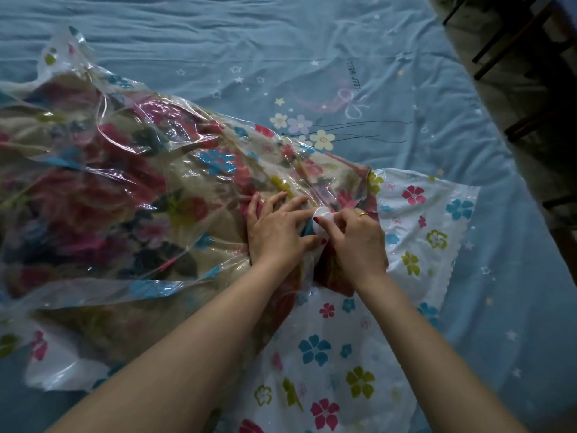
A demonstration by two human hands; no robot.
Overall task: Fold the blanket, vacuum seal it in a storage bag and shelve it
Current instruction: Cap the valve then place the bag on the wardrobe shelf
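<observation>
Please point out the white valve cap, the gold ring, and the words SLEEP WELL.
white valve cap (321,221), head view, its top.
gold ring (362,214), head view, the band.
words SLEEP WELL (353,77), head view, the middle letters.

I see a bed (390,51) under a wrinkled blue sheet (218,32) printed with stars and flowers; the flower-printed storage bag (415,245) lies directly on it.

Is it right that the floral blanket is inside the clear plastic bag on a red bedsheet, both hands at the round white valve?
Not quite: the bedsheet is blue, not red. The head view shows the floral blanket inside the clear plastic bag, with the left hand and right hand at the round white valve.
</observation>
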